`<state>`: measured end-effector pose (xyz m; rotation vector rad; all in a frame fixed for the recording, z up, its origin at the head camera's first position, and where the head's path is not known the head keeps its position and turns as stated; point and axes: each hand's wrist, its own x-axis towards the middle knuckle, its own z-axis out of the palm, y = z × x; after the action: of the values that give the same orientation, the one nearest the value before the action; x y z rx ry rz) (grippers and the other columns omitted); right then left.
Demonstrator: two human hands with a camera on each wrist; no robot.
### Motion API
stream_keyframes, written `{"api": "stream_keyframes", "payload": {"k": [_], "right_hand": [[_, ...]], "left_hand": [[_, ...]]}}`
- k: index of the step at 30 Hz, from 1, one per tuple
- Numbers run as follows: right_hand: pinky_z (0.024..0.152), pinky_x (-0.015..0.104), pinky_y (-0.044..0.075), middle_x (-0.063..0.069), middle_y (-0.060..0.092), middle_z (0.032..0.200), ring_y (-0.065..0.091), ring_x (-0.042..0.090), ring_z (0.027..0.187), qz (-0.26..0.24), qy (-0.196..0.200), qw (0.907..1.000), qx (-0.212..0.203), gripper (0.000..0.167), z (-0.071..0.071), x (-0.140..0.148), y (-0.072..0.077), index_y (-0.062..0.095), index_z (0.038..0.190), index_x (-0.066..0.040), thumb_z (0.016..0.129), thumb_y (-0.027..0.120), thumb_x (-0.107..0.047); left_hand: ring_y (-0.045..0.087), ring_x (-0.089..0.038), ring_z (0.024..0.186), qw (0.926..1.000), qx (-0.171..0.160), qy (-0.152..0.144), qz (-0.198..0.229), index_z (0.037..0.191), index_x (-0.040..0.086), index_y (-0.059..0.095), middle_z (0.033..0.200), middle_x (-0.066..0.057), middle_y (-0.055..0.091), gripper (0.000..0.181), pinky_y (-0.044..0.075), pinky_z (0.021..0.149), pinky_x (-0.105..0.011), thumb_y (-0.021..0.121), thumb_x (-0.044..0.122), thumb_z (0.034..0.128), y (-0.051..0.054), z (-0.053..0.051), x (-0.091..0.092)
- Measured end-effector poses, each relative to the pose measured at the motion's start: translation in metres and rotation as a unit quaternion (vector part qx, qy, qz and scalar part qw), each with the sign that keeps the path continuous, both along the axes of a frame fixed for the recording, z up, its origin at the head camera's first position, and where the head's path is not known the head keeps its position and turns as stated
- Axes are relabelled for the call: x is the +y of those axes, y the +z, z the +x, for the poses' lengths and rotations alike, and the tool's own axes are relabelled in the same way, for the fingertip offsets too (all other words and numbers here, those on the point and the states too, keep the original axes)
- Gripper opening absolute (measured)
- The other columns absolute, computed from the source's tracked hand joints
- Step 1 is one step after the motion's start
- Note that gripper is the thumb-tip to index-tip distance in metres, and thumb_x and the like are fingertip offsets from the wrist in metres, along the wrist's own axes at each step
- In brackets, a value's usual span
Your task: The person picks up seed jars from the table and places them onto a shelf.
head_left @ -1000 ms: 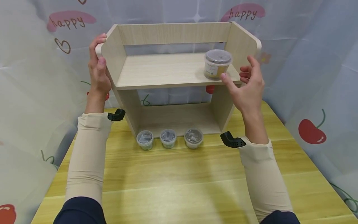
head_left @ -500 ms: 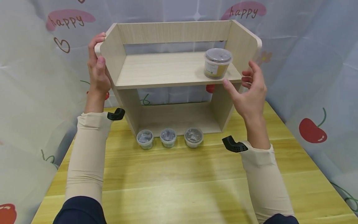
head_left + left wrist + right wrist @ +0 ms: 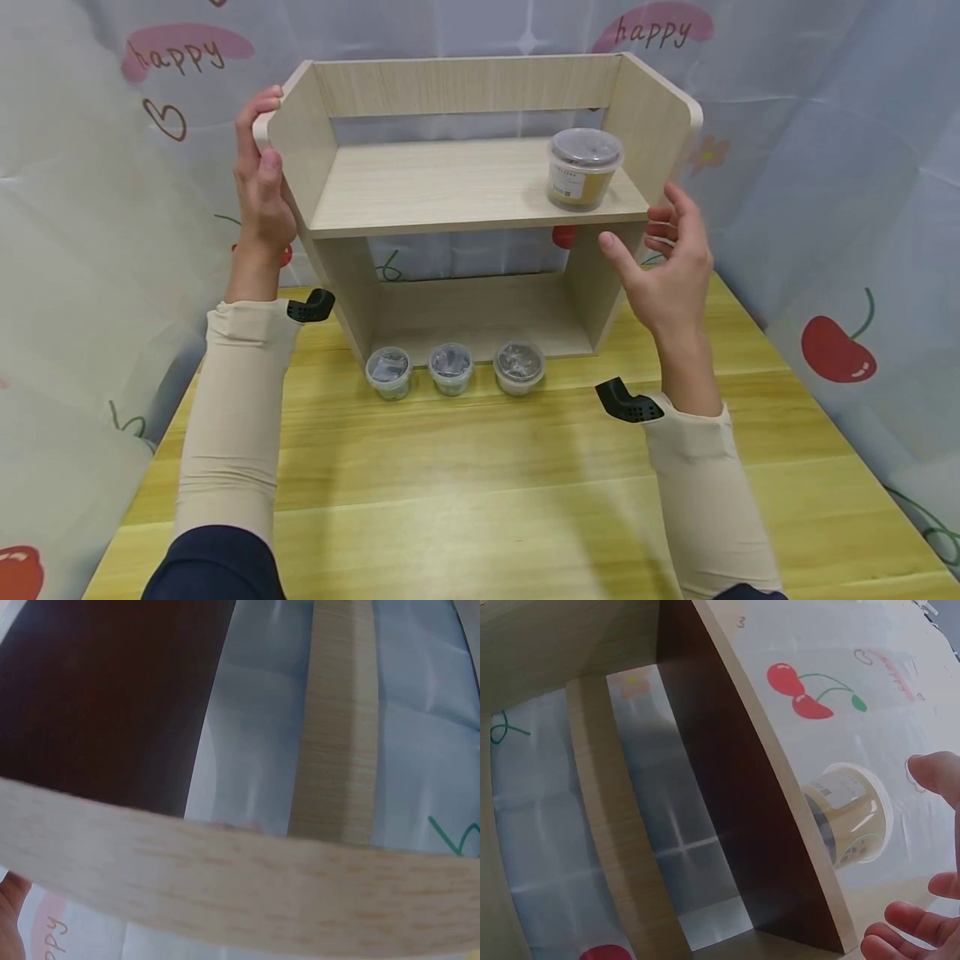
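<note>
A pale two-tier wooden shelf (image 3: 405, 187) stands on the table. My left hand (image 3: 262, 187) holds its upper left side panel, thumb at the front edge and fingers along the outer side; only a sliver of the left hand (image 3: 11, 922) shows in the left wrist view. On the right part of the upper board sits a lidded clear tub (image 3: 583, 171) with a white label and yellowish contents. My right hand (image 3: 671, 267) is beside the shelf's right side, below the tub, with loosely bent fingers and nothing held. Whether its fingertips touch the side panel, I cannot tell.
Three small lidded cups, a left cup (image 3: 389, 372), a middle cup (image 3: 451, 368) and a right cup (image 3: 519, 367), stand along the shelf's front base. The yellow wooden table (image 3: 465, 483) extends forward of them. A printed curtain (image 3: 810, 208) hangs behind and at both sides.
My right hand has moved down, away from the tub's level, along the shelf's right side. The left hand, the tub, the shelf and the three cups stay in place.
</note>
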<state>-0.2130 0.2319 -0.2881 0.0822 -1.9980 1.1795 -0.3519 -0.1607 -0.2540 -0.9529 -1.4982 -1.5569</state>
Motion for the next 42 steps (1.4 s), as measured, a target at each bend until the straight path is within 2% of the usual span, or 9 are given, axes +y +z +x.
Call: {"api": "stream_keyframes", "payload": {"k": [7, 15, 17, 23, 27, 32, 42], "right_hand": [[0.091, 0.025, 0.048, 0.01, 0.058, 0.116, 0.056, 0.017, 0.103, -0.012, 0.017, 0.9998, 0.002, 0.073, 0.002, 0.0, -0.014, 0.047, 0.142, -0.001, 0.079, 0.08, -0.019], [0.09, 0.023, 0.048, 0.015, 0.058, 0.12, 0.057, 0.021, 0.103, 0.007, 0.024, 0.9995, 0.017, 0.071, 0.002, 0.0, -0.026, 0.048, 0.141, 0.001, 0.08, 0.078, -0.02], [0.09, 0.022, 0.048, 0.016, 0.058, 0.12, 0.057, 0.02, 0.103, 0.009, 0.025, 0.9995, 0.017, 0.071, 0.003, 0.0, -0.029, 0.048, 0.141, 0.001, 0.08, 0.077, -0.02], [0.089, 0.02, 0.048, 0.023, 0.057, 0.121, 0.058, 0.03, 0.104, 0.015, 0.028, 0.9993, 0.02, 0.072, 0.004, 0.0, -0.037, 0.046, 0.142, 0.002, 0.08, 0.077, -0.019], [0.088, 0.019, 0.048, 0.023, 0.057, 0.12, 0.058, 0.031, 0.103, 0.016, 0.028, 0.9993, 0.018, 0.071, 0.006, 0.001, -0.04, 0.047, 0.142, 0.0, 0.081, 0.077, -0.019], [0.088, 0.02, 0.048, 0.023, 0.058, 0.12, 0.058, 0.032, 0.103, 0.006, 0.028, 0.9996, 0.007, 0.071, 0.008, 0.0, -0.044, 0.047, 0.142, 0.0, 0.079, 0.078, -0.013], [0.089, 0.022, 0.048, 0.025, 0.057, 0.121, 0.057, 0.033, 0.103, -0.013, 0.032, 0.9994, -0.008, 0.074, 0.007, 0.0, -0.06, 0.045, 0.143, 0.002, 0.078, 0.078, -0.006]], "left_hand": [[0.046, -0.026, 0.118, 1.0, -0.001, -0.002, 0.003, 0.124, -0.002, 0.046, 0.14, -0.013, 0.046, 0.078, 0.039, 0.096, -0.029, 0.054, 0.061, 0.0792, 0.001, 0.0, 0.001], [0.046, -0.024, 0.118, 0.9999, -0.001, 0.011, 0.002, 0.123, -0.003, 0.046, 0.139, -0.012, 0.047, 0.078, 0.037, 0.097, -0.029, 0.052, 0.061, 0.0783, 0.001, 0.0, 0.0], [0.046, -0.024, 0.118, 0.9999, -0.001, 0.011, 0.002, 0.123, -0.003, 0.046, 0.139, -0.013, 0.047, 0.076, 0.037, 0.098, -0.029, 0.052, 0.058, 0.0789, 0.001, 0.0, 0.0], [0.045, -0.024, 0.119, 1.0, -0.002, 0.007, 0.006, 0.122, -0.002, 0.047, 0.139, -0.012, 0.047, 0.071, 0.036, 0.099, -0.029, 0.051, 0.055, 0.0794, 0.002, 0.001, 0.002], [0.046, -0.025, 0.118, 1.0, -0.002, 0.007, 0.005, 0.122, -0.002, 0.046, 0.139, -0.012, 0.047, 0.071, 0.038, 0.096, -0.029, 0.051, 0.055, 0.0797, 0.001, 0.002, 0.002], [0.047, -0.027, 0.115, 1.0, -0.003, 0.001, 0.007, 0.122, -0.002, 0.046, 0.139, -0.013, 0.047, 0.067, 0.04, 0.093, -0.027, 0.051, 0.051, 0.0809, 0.001, 0.002, 0.002], [0.049, -0.026, 0.109, 1.0, -0.003, 0.002, 0.007, 0.123, -0.002, 0.046, 0.138, -0.012, 0.047, 0.073, 0.042, 0.088, -0.026, 0.053, 0.056, 0.0798, 0.0, 0.002, 0.001]]}}
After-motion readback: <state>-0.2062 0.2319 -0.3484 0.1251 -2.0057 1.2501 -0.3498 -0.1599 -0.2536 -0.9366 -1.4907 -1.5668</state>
